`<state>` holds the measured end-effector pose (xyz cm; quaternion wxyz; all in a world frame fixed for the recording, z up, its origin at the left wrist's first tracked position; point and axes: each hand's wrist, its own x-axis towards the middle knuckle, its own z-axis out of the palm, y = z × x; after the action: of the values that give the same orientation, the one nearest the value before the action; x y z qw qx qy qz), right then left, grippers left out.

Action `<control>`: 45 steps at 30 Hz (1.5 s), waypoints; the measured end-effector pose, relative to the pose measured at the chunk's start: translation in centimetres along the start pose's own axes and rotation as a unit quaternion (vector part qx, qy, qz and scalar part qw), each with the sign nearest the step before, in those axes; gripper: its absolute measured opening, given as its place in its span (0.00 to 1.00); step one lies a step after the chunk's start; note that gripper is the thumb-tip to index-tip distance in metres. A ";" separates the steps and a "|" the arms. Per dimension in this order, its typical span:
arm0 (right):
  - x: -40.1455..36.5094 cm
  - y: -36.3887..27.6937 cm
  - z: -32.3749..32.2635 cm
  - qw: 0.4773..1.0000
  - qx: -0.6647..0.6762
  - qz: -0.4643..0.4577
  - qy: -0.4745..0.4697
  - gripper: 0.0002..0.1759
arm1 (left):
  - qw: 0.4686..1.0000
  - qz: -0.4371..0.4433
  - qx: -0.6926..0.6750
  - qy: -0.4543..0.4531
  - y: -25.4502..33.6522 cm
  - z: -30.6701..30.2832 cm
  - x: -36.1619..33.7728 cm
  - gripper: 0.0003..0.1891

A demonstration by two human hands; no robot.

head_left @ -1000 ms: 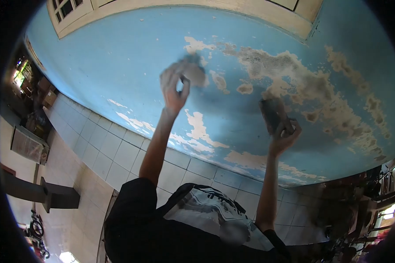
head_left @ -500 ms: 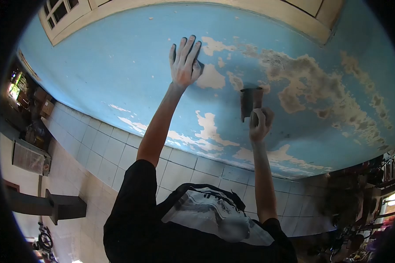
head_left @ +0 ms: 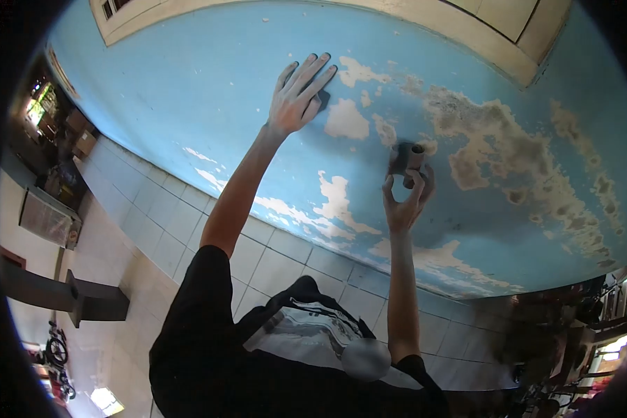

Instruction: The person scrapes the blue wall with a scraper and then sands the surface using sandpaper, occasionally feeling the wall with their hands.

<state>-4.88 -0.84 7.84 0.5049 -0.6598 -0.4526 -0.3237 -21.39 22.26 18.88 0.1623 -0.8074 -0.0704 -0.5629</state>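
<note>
My left hand (head_left: 298, 97) lies against the blue wall (head_left: 209, 90), fingers stretched out and greyish with dust; it holds nothing. To the right, my right hand (head_left: 411, 198) has its fingertips curled on the lower end of a dark grey curled sheet, which looks like sandpaper (head_left: 416, 156). The thumb stands apart to the left, with a gap between it and the fingers. Behind the sheet is a dark shadow, so whether it touches the wall is hard to tell. Near both hands the paint has come off, baring a pale patch (head_left: 347, 120).
A large rough stained area (head_left: 498, 125) spreads to the right on the wall. Above is a cream wooden frame (head_left: 488, 35). White tiles (head_left: 285, 244) run along the wall's foot. A dark post (head_left: 97, 299) stands at left; dim clutter (head_left: 564, 348) fills the right.
The sheet has turned from a broad, flatter face to a tube seen end-on, and my right thumb has come away from the fingers. My left hand remains on the wall; the view has shifted.
</note>
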 end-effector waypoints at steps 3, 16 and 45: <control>0.0 -1.2 0.8 0.999 -0.031 -0.012 0.029 0.30 | 0.999 0.004 -0.004 -0.054 -0.5 -1.0 -0.2 0.29; -1.7 -3.8 6.0 0.978 -0.035 0.055 0.196 0.22 | 0.997 -0.069 -0.035 0.030 -6.9 -2.4 -4.7 0.30; -3.1 -15.7 17.6 0.981 -0.056 0.084 0.167 0.29 | 0.999 0.001 -0.044 0.028 -9.6 0.1 -6.3 0.28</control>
<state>-21.09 16.45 6.06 0.5608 -0.6594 -0.2861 -0.4109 -26.36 31.75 14.77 0.1289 -0.7979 -0.0396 -0.5875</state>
